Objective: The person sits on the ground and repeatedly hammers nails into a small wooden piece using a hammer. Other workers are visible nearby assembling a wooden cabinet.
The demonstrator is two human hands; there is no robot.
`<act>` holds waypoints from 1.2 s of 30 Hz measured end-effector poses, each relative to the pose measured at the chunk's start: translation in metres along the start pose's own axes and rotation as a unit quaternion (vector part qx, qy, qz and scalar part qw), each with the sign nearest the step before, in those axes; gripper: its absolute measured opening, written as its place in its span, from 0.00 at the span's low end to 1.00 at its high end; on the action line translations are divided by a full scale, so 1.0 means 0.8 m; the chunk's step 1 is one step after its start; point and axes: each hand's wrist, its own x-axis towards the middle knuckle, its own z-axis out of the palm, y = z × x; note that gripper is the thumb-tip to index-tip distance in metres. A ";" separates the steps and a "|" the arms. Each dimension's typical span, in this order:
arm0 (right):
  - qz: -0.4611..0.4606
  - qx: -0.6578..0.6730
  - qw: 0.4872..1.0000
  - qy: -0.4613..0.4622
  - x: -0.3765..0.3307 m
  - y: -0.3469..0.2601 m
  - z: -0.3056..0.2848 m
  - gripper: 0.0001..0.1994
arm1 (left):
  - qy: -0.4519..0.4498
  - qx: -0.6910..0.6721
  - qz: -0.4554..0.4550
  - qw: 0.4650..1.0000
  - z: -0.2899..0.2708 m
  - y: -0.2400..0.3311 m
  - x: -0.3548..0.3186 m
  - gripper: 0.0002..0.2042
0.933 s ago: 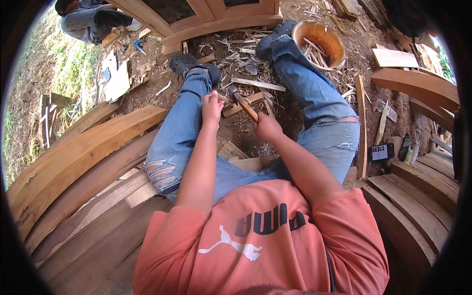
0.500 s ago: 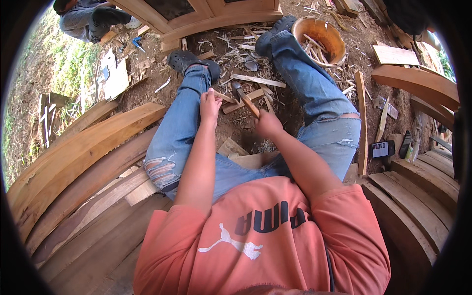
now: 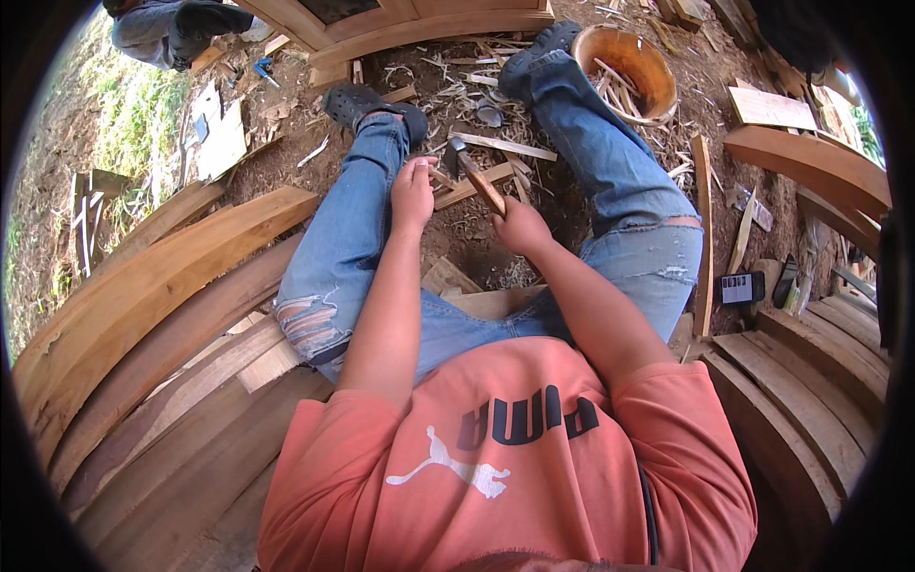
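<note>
My right hand [image 3: 522, 227] is closed round the wooden handle of a hammer [image 3: 488, 191], whose dark metal head points up and to the left. Its head hangs close to my left hand [image 3: 413, 198], between my shins. The left fingers pinch a small wooden stick [image 3: 440, 177], partly hidden by the hand. Just beyond lies a short wooden block [image 3: 475, 187] on the ground, and a thin pale strip of wood [image 3: 510, 146] rests past it.
Wood shavings litter the soil around my feet. An orange-brown bucket [image 3: 664, 81] holding sticks stands beyond my right foot. Curved planks [image 3: 172, 262] are stacked at left, with more boards [image 3: 801, 381] at right near a phone [image 3: 742, 288]. A panelled wooden frame [image 3: 429, 30] and another person [image 3: 172, 33] are ahead.
The hammer's head has risen slightly, away from me, and my right hand has moved up a little with it. The left hand keeps its pinch and has shifted slightly.
</note>
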 end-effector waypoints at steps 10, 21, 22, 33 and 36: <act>-0.021 0.025 0.999 0.035 -0.009 -0.014 -0.019 0.18 | 0.012 -0.116 -0.124 0.985 -0.007 0.010 0.004 0.14; -0.008 -0.040 0.999 0.005 -0.013 -0.015 0.005 0.16 | 0.001 -0.141 -0.151 0.978 -0.024 -0.009 0.017 0.14; -0.026 -0.032 0.999 0.019 -0.013 -0.021 0.002 0.16 | 0.001 -0.157 -0.153 0.976 -0.026 -0.013 0.017 0.14; -0.004 -0.041 0.999 -0.004 -0.006 -0.002 0.016 0.16 | 0.008 -0.153 -0.163 0.975 -0.016 -0.005 0.013 0.14; -0.037 0.012 0.999 0.033 -0.012 -0.026 -0.007 0.17 | 0.011 -0.178 -0.145 0.973 -0.014 -0.005 0.009 0.15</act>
